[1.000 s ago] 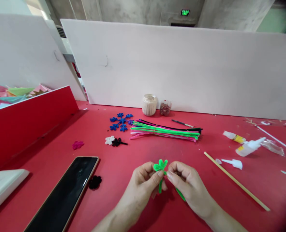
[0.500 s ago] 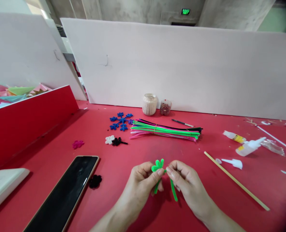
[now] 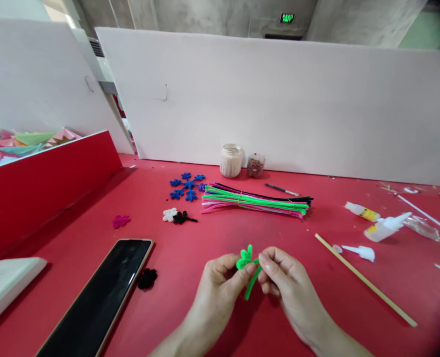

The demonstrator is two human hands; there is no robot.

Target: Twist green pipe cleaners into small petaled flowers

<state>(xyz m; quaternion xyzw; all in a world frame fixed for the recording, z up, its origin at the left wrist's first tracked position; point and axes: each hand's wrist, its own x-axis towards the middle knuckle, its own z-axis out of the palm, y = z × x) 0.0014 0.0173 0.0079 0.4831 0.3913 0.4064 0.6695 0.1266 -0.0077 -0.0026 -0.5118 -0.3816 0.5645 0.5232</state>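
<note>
Between my hands, just above the red table, is a green pipe cleaner [image 3: 246, 258] bent into several petal loops at its top. My left hand [image 3: 223, 287] pinches it at the base of the loops, thumb in front. On the other side my right hand [image 3: 288, 280] is closed, with thumb and forefinger gripping the pipe cleaner beside the petals. One green tail hangs down between the two hands. Part of the pipe cleaner is hidden behind the fingers.
Behind my hands lies a banded bundle of pipe cleaners [image 3: 257, 201]. Finished flowers, blue [image 3: 189, 186], white [image 3: 169, 214] and black [image 3: 147, 279], are at the left, near a phone [image 3: 100, 292]. Glue bottles [image 3: 385, 228] and a wooden stick [image 3: 364, 279] lie right. A white panel [image 3: 279, 109] stands behind.
The lower green tail that hung under my right hand has swung left between the hands. The petal loops have tilted slightly and shifted a little to the right.
</note>
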